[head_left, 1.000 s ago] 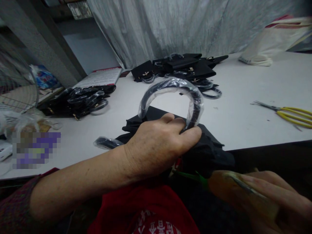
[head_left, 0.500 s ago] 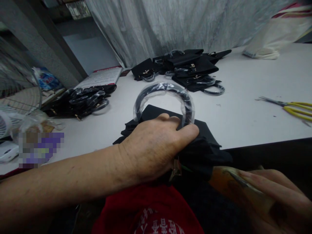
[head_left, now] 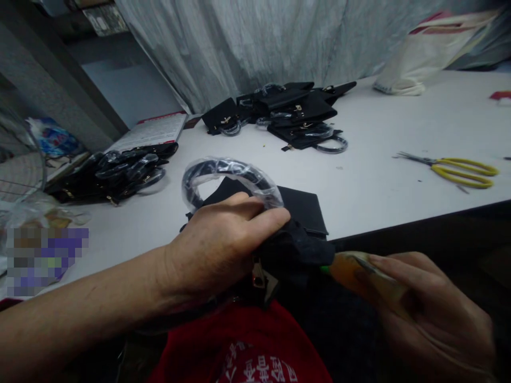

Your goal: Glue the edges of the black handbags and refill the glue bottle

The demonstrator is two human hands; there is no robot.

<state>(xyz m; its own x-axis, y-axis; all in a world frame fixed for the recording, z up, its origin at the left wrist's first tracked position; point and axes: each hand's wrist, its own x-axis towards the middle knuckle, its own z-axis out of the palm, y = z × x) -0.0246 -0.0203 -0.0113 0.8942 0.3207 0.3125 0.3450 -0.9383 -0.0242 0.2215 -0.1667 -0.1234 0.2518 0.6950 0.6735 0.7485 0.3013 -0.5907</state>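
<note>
Where the white table (head_left: 379, 186) ends near the person, the left hand (head_left: 223, 242) is shut tight on a black bag (head_left: 303, 207). The bag lies partly on the table and partly hangs over the edge, bunched up under the fingers. Its round handle (head_left: 223, 167) stands up just behind the knuckles and is wrapped in clear plastic. A small metal tag (head_left: 257, 277) hangs down under the hand.

The right hand (head_left: 423, 308) is low and close to the camera, below the table edge. Its fingers are closed around an orange thing (head_left: 351, 268) with a green tip. The tip touches the bunched part of the bag, or is just beside it. The orange thing is blurry, so I cannot tell what it is.

Yellow scissors (head_left: 459, 171) lie on the table to the right, well apart from both hands. A heap of black bags (head_left: 291, 114) sits far back by the grey curtain (head_left: 239, 48). More shiny black bags (head_left: 115, 171) lie in a pile on the left, and a printed sheet (head_left: 147, 133) lies behind them. A white cloth bag (head_left: 423, 56) rests at the far right corner. A red cloth (head_left: 239, 346) with white letters is at the bottom, under the left arm.
</note>
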